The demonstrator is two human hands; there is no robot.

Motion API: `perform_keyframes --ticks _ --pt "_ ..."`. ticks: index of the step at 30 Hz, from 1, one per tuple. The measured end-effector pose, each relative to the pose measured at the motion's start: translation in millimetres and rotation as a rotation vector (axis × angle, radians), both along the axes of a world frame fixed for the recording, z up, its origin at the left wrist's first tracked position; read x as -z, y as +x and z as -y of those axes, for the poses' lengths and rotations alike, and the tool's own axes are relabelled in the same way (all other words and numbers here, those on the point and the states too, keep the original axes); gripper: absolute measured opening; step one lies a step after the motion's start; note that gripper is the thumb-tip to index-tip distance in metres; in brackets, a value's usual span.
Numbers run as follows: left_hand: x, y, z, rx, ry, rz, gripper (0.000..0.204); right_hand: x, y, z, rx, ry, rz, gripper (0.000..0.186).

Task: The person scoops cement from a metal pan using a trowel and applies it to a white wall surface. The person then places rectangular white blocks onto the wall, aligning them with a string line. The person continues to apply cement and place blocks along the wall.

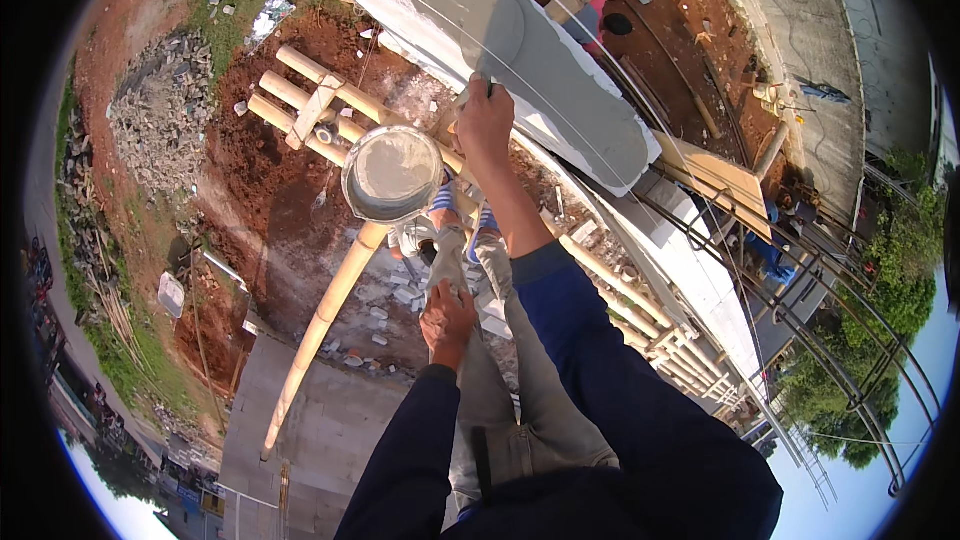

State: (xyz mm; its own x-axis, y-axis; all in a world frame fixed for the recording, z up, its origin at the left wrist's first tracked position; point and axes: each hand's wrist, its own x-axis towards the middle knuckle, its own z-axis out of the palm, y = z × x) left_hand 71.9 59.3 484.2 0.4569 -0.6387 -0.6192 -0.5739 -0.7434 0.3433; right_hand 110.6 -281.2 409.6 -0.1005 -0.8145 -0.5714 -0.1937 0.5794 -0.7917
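My right hand (485,128) is closed on what looks like a trowel (459,105), mostly hidden by the fingers. It is at the near edge of a long white wall top (590,162), where wet grey mortar (560,75) lies smoothed in a broad strip. To the left of that hand, a round bucket (392,174) of grey mortar rests on the bamboo poles. Lower down, my left hand (447,322) lies against my trouser leg (492,340), its fingers curled in and nothing visible in them.
Bamboo scaffold poles (330,325) cross beneath my feet, high above ground strewn with rubble. Taut strings (545,90) run along the wall. Bent steel bars (830,370) jut out on the right. A rubble heap (160,105) lies far left. Beyond the wall is a wooden board (715,180).
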Motion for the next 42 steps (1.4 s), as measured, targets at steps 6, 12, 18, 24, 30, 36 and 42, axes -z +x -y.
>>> perform_keyframes --ticks 6,12,18,24,30,36,42 --pt "-0.4 1.4 5.4 0.001 0.008 -0.004 0.03 -85.8 -138.8 -63.8 0.438 0.205 0.01 0.032" --pt "-0.5 2.8 7.8 -0.014 0.053 -0.026 0.031 -72.1 -205.2 -93.7 0.73 0.233 0.04 0.033" --pt "7.9 -1.5 0.7 -0.039 0.004 -0.005 0.035 -73.1 -144.7 -107.8 0.725 0.32 0.349 0.034" --pt "7.7 -0.4 -1.4 -0.046 0.053 -0.033 0.032 -86.0 -21.0 -39.4 0.426 0.383 0.435 0.033" --pt "-2.9 1.5 4.7 -0.057 0.084 -0.032 0.028 -60.3 55.5 -15.9 -0.173 0.114 0.371 0.031" --pt "-4.8 7.0 9.0 -0.067 0.076 -0.038 0.028 2.6 36.3 -34.6 -0.522 -0.331 -0.075 0.037" --pt "-2.3 0.1 4.8 -0.083 0.064 -0.04 0.028 26.2 -47.5 -31.0 -0.665 -0.259 -0.409 0.045"
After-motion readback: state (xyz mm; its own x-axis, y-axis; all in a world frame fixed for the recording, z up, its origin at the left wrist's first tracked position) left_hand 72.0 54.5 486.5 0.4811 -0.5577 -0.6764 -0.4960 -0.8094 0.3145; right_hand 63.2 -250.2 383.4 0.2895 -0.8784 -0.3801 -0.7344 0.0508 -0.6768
